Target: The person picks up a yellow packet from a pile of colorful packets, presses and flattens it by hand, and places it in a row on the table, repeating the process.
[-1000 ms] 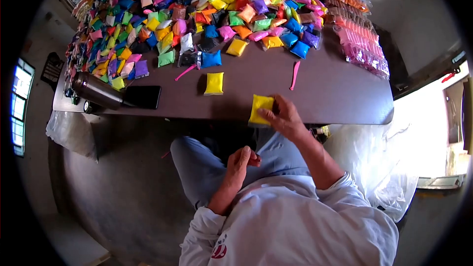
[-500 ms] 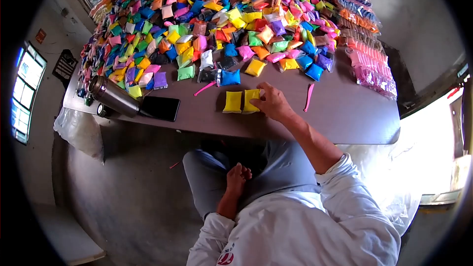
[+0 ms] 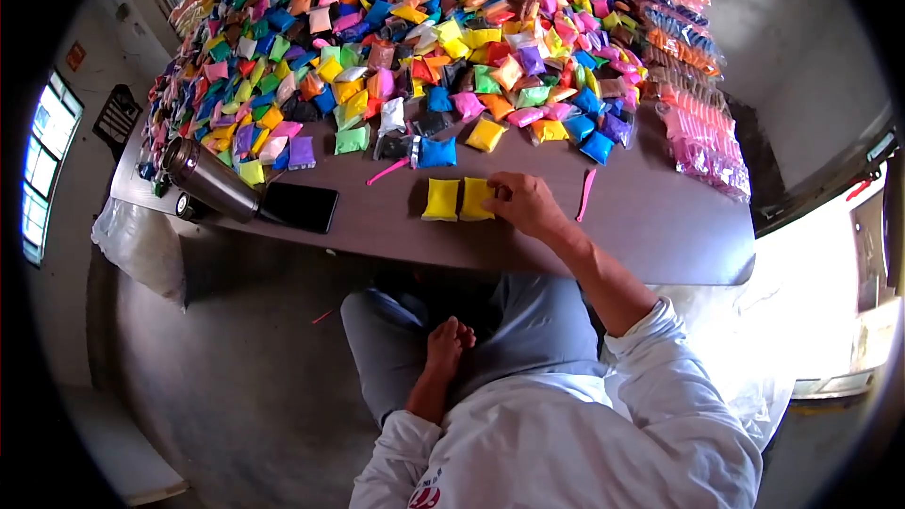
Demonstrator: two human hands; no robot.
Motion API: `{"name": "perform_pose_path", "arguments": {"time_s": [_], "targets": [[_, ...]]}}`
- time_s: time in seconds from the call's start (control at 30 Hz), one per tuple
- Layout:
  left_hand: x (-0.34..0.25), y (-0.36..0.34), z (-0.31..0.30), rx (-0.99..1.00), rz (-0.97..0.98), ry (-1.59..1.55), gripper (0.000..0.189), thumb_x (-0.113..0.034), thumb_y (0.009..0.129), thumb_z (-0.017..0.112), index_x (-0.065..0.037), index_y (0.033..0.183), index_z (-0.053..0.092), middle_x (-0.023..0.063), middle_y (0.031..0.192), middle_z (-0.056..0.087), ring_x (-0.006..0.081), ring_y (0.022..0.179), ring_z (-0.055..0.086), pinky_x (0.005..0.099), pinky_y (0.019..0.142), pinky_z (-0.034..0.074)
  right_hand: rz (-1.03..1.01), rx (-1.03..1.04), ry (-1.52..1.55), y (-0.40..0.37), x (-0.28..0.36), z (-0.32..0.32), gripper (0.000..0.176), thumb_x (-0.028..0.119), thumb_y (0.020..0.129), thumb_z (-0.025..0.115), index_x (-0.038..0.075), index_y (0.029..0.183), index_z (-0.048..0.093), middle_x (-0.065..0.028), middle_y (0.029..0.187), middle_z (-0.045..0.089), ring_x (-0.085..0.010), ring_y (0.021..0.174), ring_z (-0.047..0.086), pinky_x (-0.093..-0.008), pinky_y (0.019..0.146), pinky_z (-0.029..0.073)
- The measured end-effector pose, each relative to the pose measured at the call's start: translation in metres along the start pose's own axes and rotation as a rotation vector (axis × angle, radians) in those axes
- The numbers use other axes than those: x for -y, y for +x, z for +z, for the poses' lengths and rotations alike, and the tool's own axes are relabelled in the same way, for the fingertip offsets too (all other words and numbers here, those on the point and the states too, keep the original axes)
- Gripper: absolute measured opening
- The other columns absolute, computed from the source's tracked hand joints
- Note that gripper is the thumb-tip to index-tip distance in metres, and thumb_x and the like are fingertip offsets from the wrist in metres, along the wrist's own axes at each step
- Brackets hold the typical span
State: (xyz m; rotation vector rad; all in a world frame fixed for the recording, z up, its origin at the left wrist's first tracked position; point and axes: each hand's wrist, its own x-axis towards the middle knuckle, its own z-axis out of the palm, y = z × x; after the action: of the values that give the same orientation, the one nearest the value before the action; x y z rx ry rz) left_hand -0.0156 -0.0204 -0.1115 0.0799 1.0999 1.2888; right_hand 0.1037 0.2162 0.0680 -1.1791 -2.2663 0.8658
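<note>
Two yellow packets lie side by side near the table's front edge, a left yellow packet (image 3: 440, 199) and a right yellow packet (image 3: 473, 199). My right hand (image 3: 524, 202) is at the right packet's right side, thumb and bent fingers pinching its edge. Part of that packet is hidden under the fingertips. My left hand (image 3: 447, 347) rests on my lap below the table, its fingers curled in and nothing visible in them. To the right of my right hand lies a pink plastic stick (image 3: 586, 194); another pink stick (image 3: 388, 172) lies left of the packets, by a blue packet (image 3: 437, 152).
A large heap of coloured packets (image 3: 396, 47) covers the back of the table (image 3: 660, 236). Bagged pink sticks (image 3: 702, 127) are stacked at the right. On the left are a metal flask (image 3: 212, 179) and a black phone (image 3: 300, 206). A clear plastic bag (image 3: 141, 245) hangs below.
The view has shifted slightly. My right hand stays at the right yellow packet, its fingers a little lower on its edge. My left hand remains on my lap.
</note>
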Motion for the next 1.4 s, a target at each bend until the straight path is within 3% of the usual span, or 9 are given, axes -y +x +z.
{"name": "perform_pose_path", "arguments": {"time_s": [0.23, 0.3, 0.53, 0.83, 0.93, 1.03, 1.13, 1.27, 1.4], "targets": [[0.000, -0.001, 0.000, 0.009, -0.011, 0.021, 0.027, -0.029, 0.087, 0.049, -0.004, 0.076, 0.051, 0.0101, 0.075, 0.057, 0.0170, 0.063, 0.054, 0.0290, 0.063, 0.047, 0.041, 0.048, 0.027, 0.006, 0.007, 0.000, 0.029, 0.017, 0.072, 0.067, 0.002, 0.097, 0.060, -0.0125, 0.083, 0.061, -0.0235, 0.073, 0.059, -0.0306, 0.066, 0.048], [-0.001, -0.002, 0.002, -0.010, -0.021, 0.037, 0.028, -0.030, 0.087, 0.049, -0.005, 0.076, 0.052, 0.0097, 0.075, 0.058, 0.0163, 0.064, 0.054, 0.0287, 0.064, 0.047, -0.054, 0.010, -0.115, 0.009, 0.015, -0.004, 0.028, 0.017, 0.073, 0.068, 0.005, 0.098, 0.061, -0.0119, 0.091, 0.059, -0.0234, 0.077, 0.058, -0.0298, 0.069, 0.050], [-0.002, -0.004, 0.002, -0.009, -0.009, 0.046, 0.027, -0.031, 0.088, 0.049, -0.006, 0.077, 0.052, 0.0083, 0.076, 0.058, 0.0148, 0.065, 0.054, 0.0287, 0.066, 0.048, -0.241, -0.034, -0.175, 0.018, 0.036, 0.007, 0.030, 0.021, 0.073, 0.067, 0.006, 0.097, 0.061, -0.0123, 0.093, 0.057, -0.0241, 0.085, 0.055, -0.0323, 0.071, 0.048], [-0.006, -0.005, 0.002, 0.008, -0.056, -0.042, 0.026, -0.029, 0.087, 0.049, -0.006, 0.077, 0.052, 0.0077, 0.077, 0.059, 0.0152, 0.066, 0.056, 0.0288, 0.067, 0.048, -0.151, 0.143, -0.176, 0.050, 0.063, 0.018, 0.029, 0.022, 0.071, 0.065, 0.006, 0.094, 0.060, -0.0144, 0.088, 0.057, -0.0289, 0.082, 0.057, -0.0368, 0.073, 0.046], [-0.011, -0.010, 0.005, -0.005, -0.054, -0.057, 0.026, -0.029, 0.087, 0.049, -0.006, 0.077, 0.052, 0.0080, 0.077, 0.059, 0.0156, 0.066, 0.056, 0.0289, 0.066, 0.048, -0.267, 0.070, -0.176, 0.077, 0.066, 0.031, 0.028, 0.019, 0.070, 0.065, 0.004, 0.092, 0.060, -0.0156, 0.087, 0.057, -0.0311, 0.081, 0.057, -0.0383, 0.072, 0.046], [-0.012, -0.009, 0.004, -0.006, -0.069, -0.098, 0.025, -0.029, 0.088, 0.049, -0.006, 0.077, 0.052, 0.0082, 0.077, 0.059, 0.0159, 0.066, 0.056, 0.0296, 0.066, 0.048, -0.594, -0.212, -0.190, 0.117, 0.075, 0.049, 0.024, 0.010, 0.065, 0.062, 0.000, 0.087, 0.058, -0.0182, 0.083, 0.055, -0.0344, 0.079, 0.054, -0.0389, 0.070, 0.044], [-0.011, -0.007, 0.000, 0.010, -0.076, -0.153, 0.023, -0.027, 0.087, 0.050, -0.007, 0.076, 0.051, 0.0093, 0.078, 0.058, 0.0193, 0.069, 0.056, 0.0339, 0.069, 0.047, -0.643, -0.278, -0.286, 0.161, 0.084, 0.065, 0.028, 0.005, 0.066, 0.057, 0.002, 0.093, 0.056, -0.0147, 0.090, 0.055, -0.0313, 0.085, 0.053, -0.0376, 0.072, 0.045], [-0.011, -0.006, -0.003, 0.005, -0.062, -0.189, 0.024, -0.027, 0.088, 0.048, -0.007, 0.077, 0.052, 0.0096, 0.078, 0.059, 0.0177, 0.067, 0.056, 0.0311, 0.067, 0.048, -0.642, -0.331, -0.382, 0.200, 0.096, 0.090, 0.031, 0.004, 0.065, 0.056, 0.004, 0.096, 0.054, -0.0130, 0.090, 0.054, -0.0313, 0.087, 0.051, -0.0376, 0.073, 0.044], [-0.014, -0.008, -0.005, 0.006, -0.089, -0.226, 0.023, -0.027, 0.087, 0.049, -0.007, 0.075, 0.051, 0.0104, 0.079, 0.058, 0.0205, 0.071, 0.056, 0.0346, 0.069, 0.047, -0.624, -0.305, -0.664, 0.217, 0.100, 0.114, 0.025, 0.010, 0.074, 0.053, 0.010, 0.098, 0.054, -0.0106, 0.100, 0.051, -0.0251, 0.101, 0.045, -0.0341, 0.076, 0.044]]}}
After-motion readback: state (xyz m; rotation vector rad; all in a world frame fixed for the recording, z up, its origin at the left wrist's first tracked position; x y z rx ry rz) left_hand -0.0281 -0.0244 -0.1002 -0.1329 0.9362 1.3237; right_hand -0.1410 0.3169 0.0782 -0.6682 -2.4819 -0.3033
